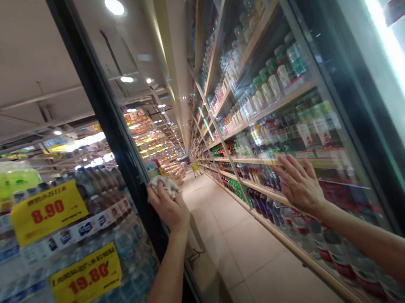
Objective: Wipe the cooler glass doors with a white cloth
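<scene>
My left hand [168,207] is closed round a crumpled white cloth [164,183] and presses it against the dark edge of an open glass cooler door [113,124]. My right hand [299,183] is open, its fingers spread flat on the glass of the shut cooler door [320,117] to the right. Behind that glass stand rows of bottled drinks [271,79] on wooden shelves.
Through the open door's glass I see stacked water bottles [91,271] with yellow price tags [48,210] reading 8.90 and 19.80. A tiled aisle floor [248,246] runs ahead between the coolers and far displays. A bright light strip [396,64] glows at the right.
</scene>
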